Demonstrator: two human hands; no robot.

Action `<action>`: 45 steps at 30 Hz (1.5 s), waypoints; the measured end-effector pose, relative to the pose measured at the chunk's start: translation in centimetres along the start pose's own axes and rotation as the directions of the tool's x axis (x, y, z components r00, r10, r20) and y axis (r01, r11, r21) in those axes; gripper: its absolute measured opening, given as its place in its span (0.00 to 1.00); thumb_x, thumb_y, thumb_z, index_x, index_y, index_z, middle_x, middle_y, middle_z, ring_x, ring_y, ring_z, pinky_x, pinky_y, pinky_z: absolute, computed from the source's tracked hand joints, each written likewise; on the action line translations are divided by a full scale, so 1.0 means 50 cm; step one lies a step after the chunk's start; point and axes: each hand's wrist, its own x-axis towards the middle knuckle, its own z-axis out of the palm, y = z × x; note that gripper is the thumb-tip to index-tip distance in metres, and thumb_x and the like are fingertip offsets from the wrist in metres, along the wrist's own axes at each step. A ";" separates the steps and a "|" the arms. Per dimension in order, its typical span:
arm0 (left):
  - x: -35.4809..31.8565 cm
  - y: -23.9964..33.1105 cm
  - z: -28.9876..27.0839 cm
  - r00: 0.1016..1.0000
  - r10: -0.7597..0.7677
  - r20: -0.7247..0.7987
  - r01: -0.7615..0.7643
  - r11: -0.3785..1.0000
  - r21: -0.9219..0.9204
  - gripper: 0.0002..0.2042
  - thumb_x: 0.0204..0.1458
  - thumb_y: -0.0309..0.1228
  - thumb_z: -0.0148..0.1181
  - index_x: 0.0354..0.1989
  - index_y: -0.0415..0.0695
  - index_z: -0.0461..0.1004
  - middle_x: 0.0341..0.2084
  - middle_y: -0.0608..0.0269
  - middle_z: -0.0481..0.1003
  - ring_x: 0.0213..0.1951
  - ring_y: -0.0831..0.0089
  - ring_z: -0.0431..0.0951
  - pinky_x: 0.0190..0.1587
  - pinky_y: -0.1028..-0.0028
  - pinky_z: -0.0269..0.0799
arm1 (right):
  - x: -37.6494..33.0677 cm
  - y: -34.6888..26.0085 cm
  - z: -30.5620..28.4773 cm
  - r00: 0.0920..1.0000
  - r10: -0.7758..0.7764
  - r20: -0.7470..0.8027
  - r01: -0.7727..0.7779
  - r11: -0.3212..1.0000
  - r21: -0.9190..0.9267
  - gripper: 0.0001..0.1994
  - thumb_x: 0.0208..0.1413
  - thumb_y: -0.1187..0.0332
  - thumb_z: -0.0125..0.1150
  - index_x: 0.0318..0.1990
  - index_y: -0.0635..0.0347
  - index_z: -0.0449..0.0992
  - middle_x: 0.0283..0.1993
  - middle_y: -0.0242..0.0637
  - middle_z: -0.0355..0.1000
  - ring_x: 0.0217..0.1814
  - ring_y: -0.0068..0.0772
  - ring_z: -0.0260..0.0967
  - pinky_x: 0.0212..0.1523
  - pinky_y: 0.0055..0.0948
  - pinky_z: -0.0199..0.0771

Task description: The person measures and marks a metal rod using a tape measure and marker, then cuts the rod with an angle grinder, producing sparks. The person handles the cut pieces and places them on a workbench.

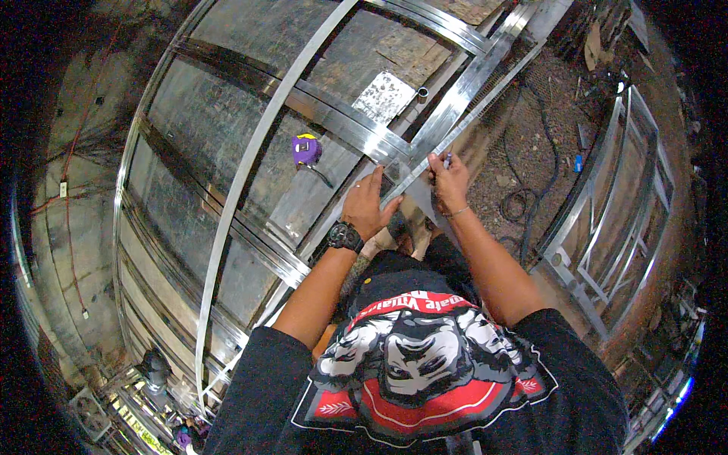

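A large silver metal frame (449, 102) of rails and crossbars lies in front of me over dark boards. My left hand (367, 206) is open on its near edge, fingers stretched and thumb apart, beside a long thin metal strip (464, 136) running along that edge. To its right, my right hand (452, 186) is closed in a pinch at the strip's outer side. A small pale bit shows at its fingertips, too small to name. Left of my hands, a purple and yellow tape measure (305, 150) sits on a board within the frame, its dark strap trailing toward me.
A speckled white plate (384, 97) and a small round tube end (422, 94) are beyond my hands. On the right, a black cable (547, 144) coils over rough ground near another silver frame (607, 220). A red cord (72, 155) runs along the floor at far left.
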 end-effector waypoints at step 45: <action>0.002 -0.006 0.021 0.995 -0.084 -0.055 0.085 0.996 0.009 0.37 0.48 0.52 0.70 0.59 0.37 0.70 0.47 0.47 0.77 0.47 0.51 0.78 0.49 0.59 0.76 | 0.018 0.014 -0.028 0.987 0.147 0.065 -0.146 0.989 -0.022 0.09 0.56 0.65 0.70 0.36 0.58 0.77 0.28 0.26 0.74 0.26 0.17 0.66 0.28 0.20 0.63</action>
